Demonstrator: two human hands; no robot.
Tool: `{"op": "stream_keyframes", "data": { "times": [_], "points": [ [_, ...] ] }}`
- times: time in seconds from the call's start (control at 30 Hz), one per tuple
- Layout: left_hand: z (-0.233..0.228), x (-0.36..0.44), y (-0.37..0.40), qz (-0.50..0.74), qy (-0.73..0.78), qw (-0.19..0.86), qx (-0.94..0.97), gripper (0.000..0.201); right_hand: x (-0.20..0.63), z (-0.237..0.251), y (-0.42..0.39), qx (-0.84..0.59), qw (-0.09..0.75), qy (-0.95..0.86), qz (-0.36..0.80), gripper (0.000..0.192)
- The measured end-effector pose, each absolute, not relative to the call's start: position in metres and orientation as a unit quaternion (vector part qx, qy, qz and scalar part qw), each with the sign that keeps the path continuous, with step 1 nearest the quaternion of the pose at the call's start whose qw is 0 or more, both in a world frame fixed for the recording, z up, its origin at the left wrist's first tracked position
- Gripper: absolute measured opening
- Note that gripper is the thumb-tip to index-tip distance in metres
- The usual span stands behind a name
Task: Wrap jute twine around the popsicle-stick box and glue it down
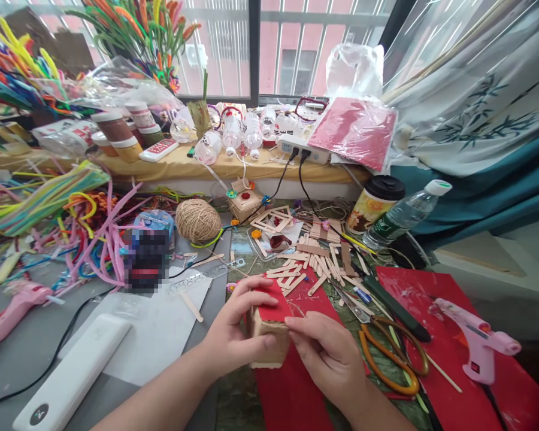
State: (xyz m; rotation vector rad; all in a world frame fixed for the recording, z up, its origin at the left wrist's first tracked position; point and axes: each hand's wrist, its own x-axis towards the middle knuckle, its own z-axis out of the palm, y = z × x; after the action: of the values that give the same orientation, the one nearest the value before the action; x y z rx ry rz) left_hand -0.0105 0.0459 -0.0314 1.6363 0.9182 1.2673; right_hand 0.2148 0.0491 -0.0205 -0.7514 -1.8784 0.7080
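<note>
Holding a small wooden box (269, 341) with a red top between them, the left hand (233, 329) wraps its left side while the right hand (330, 356) pinches its right edge. The box sits near the person, over a red sheet (291, 389); orange-handled scissors (388, 359) lie right.

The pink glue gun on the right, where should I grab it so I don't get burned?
Take the pink glue gun by its handle, the thick part that points down toward you and has the red switch. It lies on the red sheet with its nozzle pointing left, so probably come in from the right, away from the tip.
</note>
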Motion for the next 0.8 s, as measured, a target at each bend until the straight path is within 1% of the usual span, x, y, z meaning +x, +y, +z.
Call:
{"op": "stream_keyframes", "data": {
  "times": [0.17,0.27,0.37,0.53,0.67,0.8],
  "points": [
    [-0.026,-0.013,0.047,0.512,0.457,0.27,0.675,0.045,0.214,-0.024,0.051,-0.327,0.47,-0.769,0.286,0.028],
    [-0.025,-0.017,0.05,0.484,0.504,0.174,0.693,0.048,0.212,-0.023,0.053,-0.343,0.466,-0.764,0.286,0.024],
    [-0.026,-0.02,0.054,0.432,0.536,0.12,0.715,0.049,0.211,-0.021,0.054,-0.352,0.467,-0.76,0.283,0.022],
    [-0.028,-0.021,0.055,0.339,0.555,0.083,0.755,0.047,0.209,-0.019,0.052,-0.348,0.433,-0.78,0.288,0.02],
    [-0.021,-0.023,0.055,0.262,0.53,0.094,0.801,0.048,0.213,-0.018,0.051,-0.346,0.398,-0.792,0.308,0.016],
    [-0.014,-0.026,0.057,0.265,0.506,0.104,0.814,0.043,0.216,-0.019,0.053,-0.365,0.403,-0.755,0.365,0.014]
  ]
}}
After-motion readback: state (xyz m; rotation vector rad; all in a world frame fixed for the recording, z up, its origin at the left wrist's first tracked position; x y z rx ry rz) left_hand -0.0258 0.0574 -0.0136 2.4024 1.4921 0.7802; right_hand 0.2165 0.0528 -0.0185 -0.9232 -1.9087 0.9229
